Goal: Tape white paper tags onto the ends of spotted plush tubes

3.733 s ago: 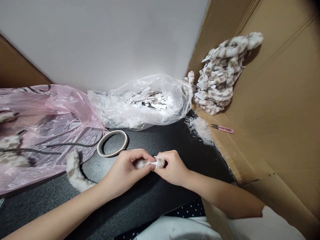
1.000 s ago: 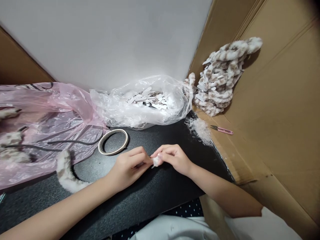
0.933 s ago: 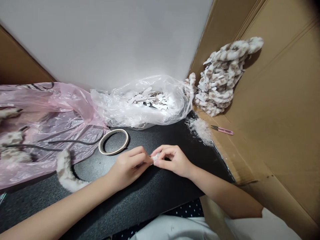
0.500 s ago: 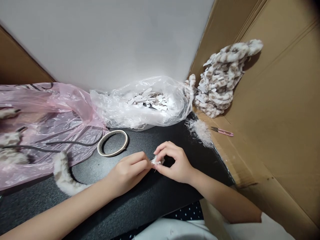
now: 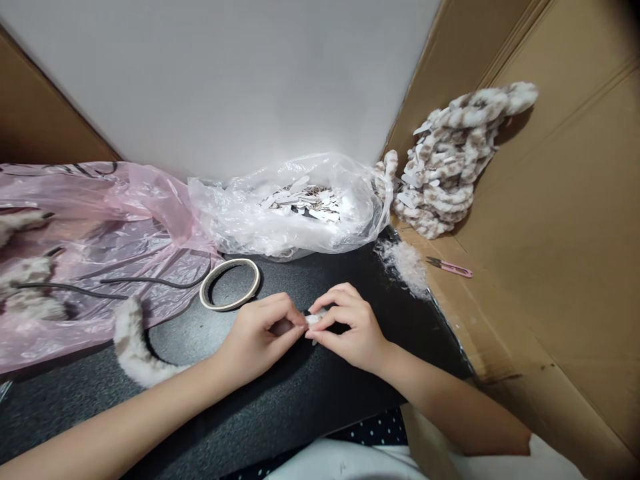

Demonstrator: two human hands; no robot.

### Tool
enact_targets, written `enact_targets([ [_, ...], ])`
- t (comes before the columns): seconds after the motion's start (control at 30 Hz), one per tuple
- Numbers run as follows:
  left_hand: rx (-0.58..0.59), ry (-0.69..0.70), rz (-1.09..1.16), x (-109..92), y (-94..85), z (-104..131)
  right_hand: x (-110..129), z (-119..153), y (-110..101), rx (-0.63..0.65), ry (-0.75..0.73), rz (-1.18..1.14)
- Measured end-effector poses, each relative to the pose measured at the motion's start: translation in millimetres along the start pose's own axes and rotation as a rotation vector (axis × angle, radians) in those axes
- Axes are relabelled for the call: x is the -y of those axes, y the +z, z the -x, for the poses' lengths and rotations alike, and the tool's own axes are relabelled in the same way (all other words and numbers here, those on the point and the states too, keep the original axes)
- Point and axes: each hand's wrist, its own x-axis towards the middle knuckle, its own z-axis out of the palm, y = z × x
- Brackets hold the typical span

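Your left hand and right hand are pinching the furry piece from opposite sides, apparently steadying it.

Left hand and right hand hide most of the furry piece

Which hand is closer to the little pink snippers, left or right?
The right. The right hand is left of the pink snippers and lower in the picture; the left hand is farther left, beyond the right one.
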Motion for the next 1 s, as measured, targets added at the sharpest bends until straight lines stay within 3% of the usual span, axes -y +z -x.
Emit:
enact_targets([
  [0.3,0.000,-0.047,0.033,2.6,-0.7,-1.4,5.0,-0.2,-3.3,0.132,0.007,-0.037],
  [0.5,0.039,-0.051,0.059,3.4,0.7,1.2,5.8,0.3,-4.7,0.131,0.031,-0.078],
  [0.6,0.054,-0.135,0.086,4.9,1.7,2.7,3.9,1.3,-1.9,0.128,0.055,-0.106],
  [0.83,0.133,-0.379,0.214,8.5,2.6,1.8,1.1,2.3,2.6,0.130,0.264,-0.162],
  [1.0,0.175,-0.518,0.347,10.2,6.1,1.5,2.4,1.5,3.8,0.134,0.309,-0.119],
])
